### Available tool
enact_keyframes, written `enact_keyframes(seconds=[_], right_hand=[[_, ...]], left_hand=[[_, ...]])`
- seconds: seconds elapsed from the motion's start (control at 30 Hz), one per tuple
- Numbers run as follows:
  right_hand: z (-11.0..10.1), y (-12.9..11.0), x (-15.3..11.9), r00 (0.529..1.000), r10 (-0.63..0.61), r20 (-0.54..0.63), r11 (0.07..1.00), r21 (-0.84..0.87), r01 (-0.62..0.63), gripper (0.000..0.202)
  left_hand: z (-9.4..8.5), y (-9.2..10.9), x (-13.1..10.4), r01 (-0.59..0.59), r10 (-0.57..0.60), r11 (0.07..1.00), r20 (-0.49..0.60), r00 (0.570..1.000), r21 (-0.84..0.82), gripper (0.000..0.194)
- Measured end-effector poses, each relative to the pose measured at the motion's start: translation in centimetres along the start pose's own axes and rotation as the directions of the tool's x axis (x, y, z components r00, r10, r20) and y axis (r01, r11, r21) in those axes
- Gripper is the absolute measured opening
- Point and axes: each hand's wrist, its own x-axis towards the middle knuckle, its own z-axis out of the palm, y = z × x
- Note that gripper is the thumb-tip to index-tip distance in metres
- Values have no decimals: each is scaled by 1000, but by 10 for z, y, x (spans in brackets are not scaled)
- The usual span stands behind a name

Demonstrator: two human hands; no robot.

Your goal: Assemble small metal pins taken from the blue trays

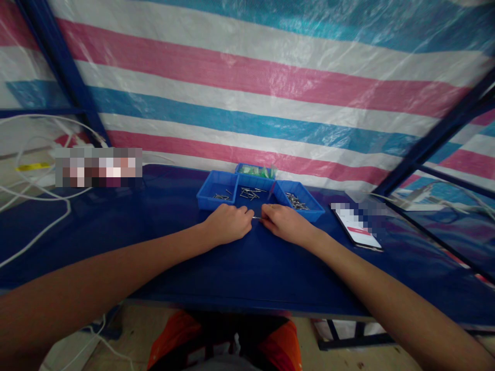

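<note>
Between my two hands runs a thin silvery metal pin [256, 218], its ends covered by my fingers. My left hand [229, 224] is closed on its left end. Closed on the opposite end is my right hand [288, 222]. Both hands are held over the blue table, in front of the bins. Just beyond my left hand sits a blue bin [207, 195] with some slim metal pieces inside. Past my right hand, another blue bin [315, 206] holds many similar pieces. Loose metal pins [251, 194] lie between these bins.
A third blue bin [255, 180] at the back contains green, clear plastic bits. To the right lies a phone [358, 229] on the blue table [232, 278]. White cables [58, 232] trail on the left. A striped plastic sheet [251, 93] hangs behind, between blue frame posts.
</note>
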Motion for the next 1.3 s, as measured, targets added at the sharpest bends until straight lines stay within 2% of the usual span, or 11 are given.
enact_keyframes(seconds=[0.17,1.3], right_hand=[[-1,0,0,1000,-21,-12,999,29,21,11],[0,0,0,998,-62,18,998,-26,62,13]], left_hand=[[2,0,-1,14,-14,1000,-7,1000,27,17],[3,-1,0,-16,16,999,-10,1000,51,16]])
